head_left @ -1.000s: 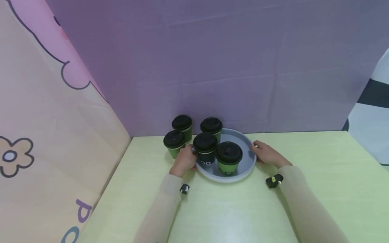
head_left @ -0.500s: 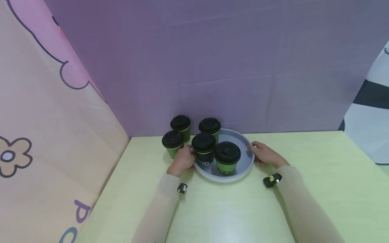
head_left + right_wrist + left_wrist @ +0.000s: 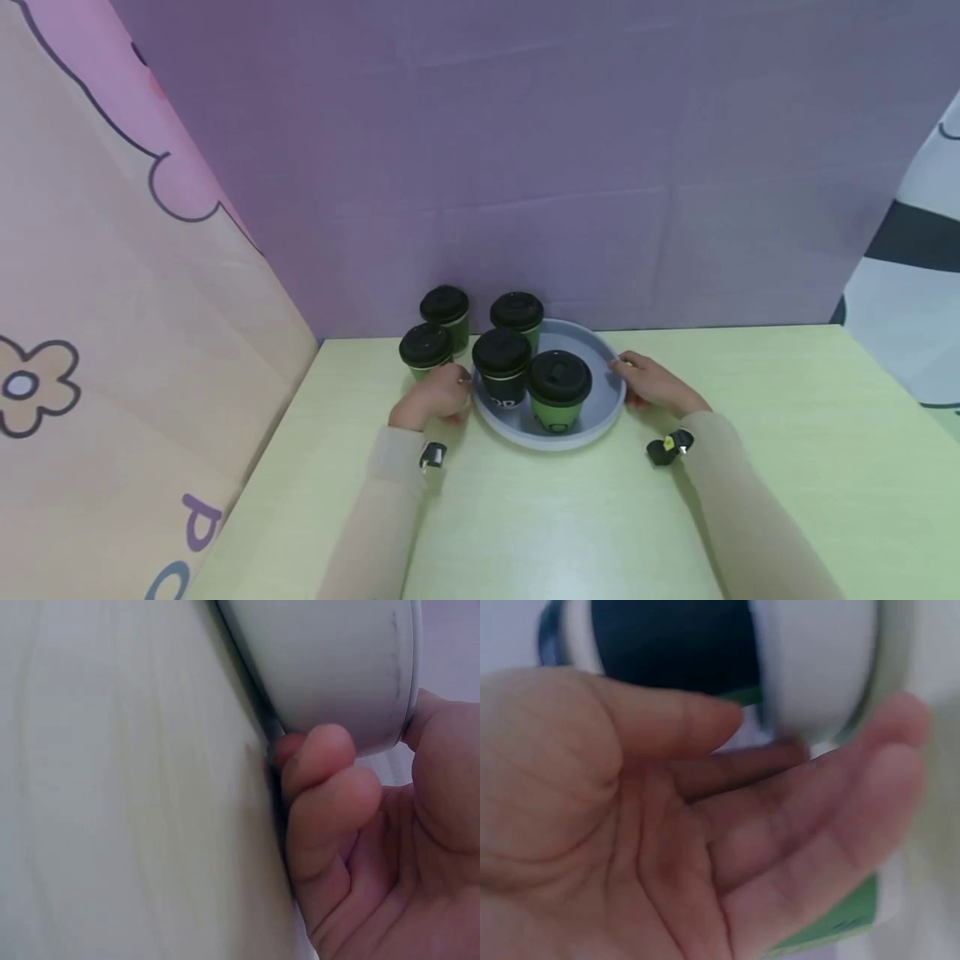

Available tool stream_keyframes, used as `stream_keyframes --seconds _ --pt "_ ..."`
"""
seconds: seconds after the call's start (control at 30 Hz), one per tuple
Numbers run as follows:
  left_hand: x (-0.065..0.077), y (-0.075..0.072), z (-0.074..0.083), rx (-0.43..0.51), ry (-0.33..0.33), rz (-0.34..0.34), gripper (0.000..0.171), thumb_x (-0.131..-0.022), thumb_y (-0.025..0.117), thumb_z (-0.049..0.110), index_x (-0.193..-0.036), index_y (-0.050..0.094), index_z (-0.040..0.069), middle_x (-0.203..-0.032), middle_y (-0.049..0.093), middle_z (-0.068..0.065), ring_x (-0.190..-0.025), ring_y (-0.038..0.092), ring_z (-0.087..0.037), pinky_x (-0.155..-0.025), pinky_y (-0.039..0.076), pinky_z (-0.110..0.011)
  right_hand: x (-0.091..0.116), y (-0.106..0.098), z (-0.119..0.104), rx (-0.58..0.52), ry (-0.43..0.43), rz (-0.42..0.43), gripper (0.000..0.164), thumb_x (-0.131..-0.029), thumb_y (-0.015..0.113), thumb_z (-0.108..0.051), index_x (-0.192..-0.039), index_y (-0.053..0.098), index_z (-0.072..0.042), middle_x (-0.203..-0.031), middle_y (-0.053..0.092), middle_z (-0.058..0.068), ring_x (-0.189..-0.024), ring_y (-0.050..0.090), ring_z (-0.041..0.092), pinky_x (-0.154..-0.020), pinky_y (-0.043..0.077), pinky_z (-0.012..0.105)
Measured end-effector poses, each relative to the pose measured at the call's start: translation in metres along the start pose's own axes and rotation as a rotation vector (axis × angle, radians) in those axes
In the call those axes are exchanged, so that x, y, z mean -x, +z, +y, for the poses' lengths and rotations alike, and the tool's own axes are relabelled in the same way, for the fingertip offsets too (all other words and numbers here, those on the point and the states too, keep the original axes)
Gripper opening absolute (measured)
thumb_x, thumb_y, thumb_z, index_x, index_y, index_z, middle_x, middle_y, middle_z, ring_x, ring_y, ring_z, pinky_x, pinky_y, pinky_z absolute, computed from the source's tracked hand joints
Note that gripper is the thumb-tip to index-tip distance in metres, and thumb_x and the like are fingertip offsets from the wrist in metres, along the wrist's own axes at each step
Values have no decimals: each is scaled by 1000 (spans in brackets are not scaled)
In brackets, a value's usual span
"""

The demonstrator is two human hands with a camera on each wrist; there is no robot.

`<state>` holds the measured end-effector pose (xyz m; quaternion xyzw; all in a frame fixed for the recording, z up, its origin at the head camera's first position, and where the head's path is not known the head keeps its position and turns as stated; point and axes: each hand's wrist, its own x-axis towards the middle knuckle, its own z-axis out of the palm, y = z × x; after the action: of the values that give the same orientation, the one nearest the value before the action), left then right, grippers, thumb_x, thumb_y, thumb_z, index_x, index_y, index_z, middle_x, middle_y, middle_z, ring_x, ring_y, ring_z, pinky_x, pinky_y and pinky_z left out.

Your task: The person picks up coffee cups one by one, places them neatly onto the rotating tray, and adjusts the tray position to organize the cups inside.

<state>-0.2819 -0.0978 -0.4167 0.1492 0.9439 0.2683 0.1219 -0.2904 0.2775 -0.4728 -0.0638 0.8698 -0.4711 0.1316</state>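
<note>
A round grey tray [image 3: 573, 335] lies on the table, bearing a dark cup [image 3: 504, 385] and a green cup [image 3: 557, 412], both with black lids. My right hand [image 3: 654, 385] grips the tray's right side; in the right wrist view its thumb is at the rim and its fingers curl low against the wall [image 3: 322, 667]. Just off the left side is my left hand [image 3: 433, 395], its fingers loosely bent with nothing between them in the left wrist view. Partly behind that hand stands another green cup [image 3: 426, 348].
Two more lidded green cups stand at the back: a left one [image 3: 445, 308] and a right one [image 3: 517, 312], whose base is hidden. A purple cloth wall [image 3: 480, 167] rises behind the table [image 3: 570, 517]. A patterned cloth [image 3: 150, 333] borders the left.
My left hand has let go of the tray's left edge and moved slightly left. The right hand keeps its hold. The tray and cups stay in place on the table.
</note>
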Motion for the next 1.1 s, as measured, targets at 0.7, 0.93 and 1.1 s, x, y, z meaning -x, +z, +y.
stream_keyframes --seconds 0.7,0.93,1.1 --pt "22 -46 1 186 199 639 18 -100 66 18 -114 71 8 -97 70 -8 -85 62 -25 -75 50 -39 5 4 0 40 8 -5 42 -111 38 -39 -119 48 1 -70 53 4 -57 49 15 -52 45 28" --pt "13 -38 -10 124 149 682 35 -92 75 21 -124 66 9 -133 57 -18 -127 49 -38 -105 43 -54 7 7 -4 36 21 -2 39 -111 37 -37 -118 48 1 -70 53 3 -57 49 14 -52 45 28" --pt "8 -34 -17 85 95 633 62 -90 79 30 -143 54 11 -151 44 -20 -141 37 -41 -113 35 -60 8 8 -7 41 20 -5 38 -111 36 -35 -116 47 1 -70 53 3 -56 49 14 -51 45 28"
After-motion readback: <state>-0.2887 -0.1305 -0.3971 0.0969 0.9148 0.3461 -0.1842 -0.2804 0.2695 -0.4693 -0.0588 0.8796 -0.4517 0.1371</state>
